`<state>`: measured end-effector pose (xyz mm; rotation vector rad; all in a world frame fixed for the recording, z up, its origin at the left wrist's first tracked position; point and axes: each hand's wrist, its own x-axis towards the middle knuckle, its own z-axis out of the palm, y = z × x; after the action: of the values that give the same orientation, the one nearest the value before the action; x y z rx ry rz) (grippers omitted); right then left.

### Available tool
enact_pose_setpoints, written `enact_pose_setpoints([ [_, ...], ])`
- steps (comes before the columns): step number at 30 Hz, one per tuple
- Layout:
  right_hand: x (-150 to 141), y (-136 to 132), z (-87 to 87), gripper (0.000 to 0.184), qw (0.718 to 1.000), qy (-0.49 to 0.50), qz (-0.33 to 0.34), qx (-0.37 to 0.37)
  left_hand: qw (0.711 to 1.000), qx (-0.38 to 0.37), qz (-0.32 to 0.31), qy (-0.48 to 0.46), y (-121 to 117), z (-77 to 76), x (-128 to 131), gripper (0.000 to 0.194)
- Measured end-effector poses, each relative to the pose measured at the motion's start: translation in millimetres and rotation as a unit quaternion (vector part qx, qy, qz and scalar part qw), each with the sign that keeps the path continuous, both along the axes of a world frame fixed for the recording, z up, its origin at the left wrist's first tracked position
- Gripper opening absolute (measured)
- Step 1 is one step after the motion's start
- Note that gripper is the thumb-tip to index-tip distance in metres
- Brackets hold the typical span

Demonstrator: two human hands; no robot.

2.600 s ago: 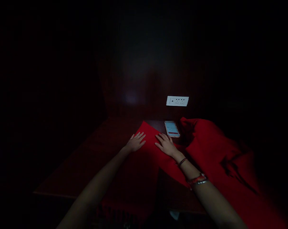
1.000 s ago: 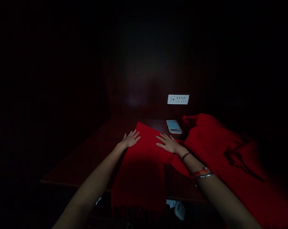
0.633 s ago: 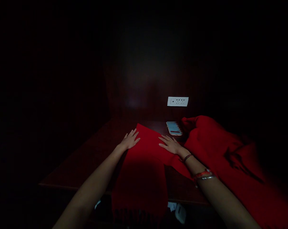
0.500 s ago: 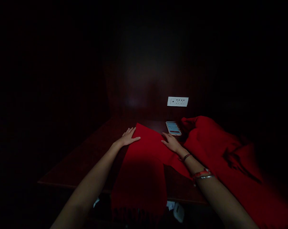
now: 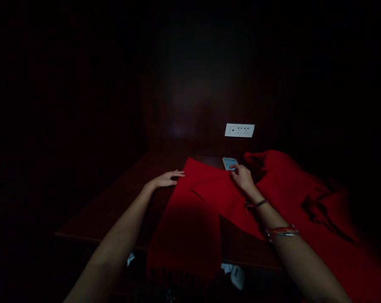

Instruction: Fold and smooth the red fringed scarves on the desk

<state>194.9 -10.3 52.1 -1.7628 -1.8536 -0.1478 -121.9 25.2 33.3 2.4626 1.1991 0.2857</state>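
Note:
A red fringed scarf lies on the dark table, bent at an angle near its far corner. Its fringed end hangs over the front edge, and the other part runs right under my right arm. My left hand is open, fingers stretched, with the fingertips touching the scarf's left edge. At the scarf's far edge, my right hand is closed in a pinch on the cloth, just in front of a phone with a lit screen, which it partly covers.
More bunched red cloth spreads over the right side. A white wall socket sits above the dark table. Below the table's front edge are a white rounded object and bits of white paper. The surroundings are very dark.
My right hand has moved right and a little away from me, going from spread flat to pinching the scarf's edge. A crease now shows in the scarf. My left hand has shifted slightly left.

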Motion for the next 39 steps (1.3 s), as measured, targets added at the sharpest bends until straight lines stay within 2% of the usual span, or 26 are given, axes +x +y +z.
enact_pose_setpoints([
  [4, -2.9, 0.9, -14.4, 0.032, 0.989, -0.096, -0.032, -0.110, 0.998, 0.065, 0.011, 0.003, 4.4, -7.0, 8.1, 0.039],
  [10, -10.9, -4.6, -21.9, 0.038, 0.968, -0.174, -0.043, -0.174, 0.979, 0.168, 0.091, 0.064, 3.4, -18.3, 32.0, 0.045],
  [12, -11.3, -6.5, -20.6, 0.036, 0.964, -0.192, -0.059, -0.171, 0.977, 0.153, 0.112, 0.094, 1.2, -20.0, 36.5, 0.051],
  [15, -7.8, -9.7, -11.8, 0.036, 0.963, -0.229, -0.078, -0.116, 0.981, 0.075, 0.125, 0.130, -0.6, -18.6, 37.3, 0.060],
  [18, -8.4, -14.9, 3.1, 0.038, 0.962, -0.269, -0.044, -0.029, 0.977, 0.019, 0.134, 0.163, -1.5, -13.6, 37.1, 0.070],
  [20, -18.4, -19.8, 10.8, 0.039, 0.960, -0.281, -0.011, -0.005, 0.975, 0.008, 0.139, 0.172, -2.9, -10.7, 39.0, 0.074],
  [23, -47.0, -28.3, 9.6, 0.040, 0.962, -0.252, 0.075, -0.075, 0.975, 0.010, 0.142, 0.171, -5.3, -9.2, 41.6, 0.077],
  [26, -71.4, -36.4, -5.8, 0.052, 0.941, -0.196, 0.160, -0.224, 0.976, 0.008, 0.136, 0.170, -6.0, -9.5, 36.9, 0.080],
  [28, -74.1, -41.2, -17.8, 0.058, 0.929, -0.170, 0.176, -0.276, 0.977, -0.008, 0.131, 0.168, -5.3, -8.9, 29.1, 0.080],
  [32, -51.3, -49.6, -30.2, 0.059, 0.930, -0.157, 0.181, -0.278, 0.978, -0.047, 0.124, 0.161, -4.2, -4.8, 14.3, 0.081],
  [36, -33.6, -54.4, -27.3, 0.062, 0.936, -0.148, 0.156, -0.279, 0.977, -0.044, 0.127, 0.164, -6.3, -2.5, 11.8, 0.084],
  [39, -40.2, -51.2, -21.1, 0.058, 0.954, -0.130, 0.123, -0.239, 0.975, -0.037, 0.143, 0.167, -8.4, -4.5, 15.9, 0.085],
])
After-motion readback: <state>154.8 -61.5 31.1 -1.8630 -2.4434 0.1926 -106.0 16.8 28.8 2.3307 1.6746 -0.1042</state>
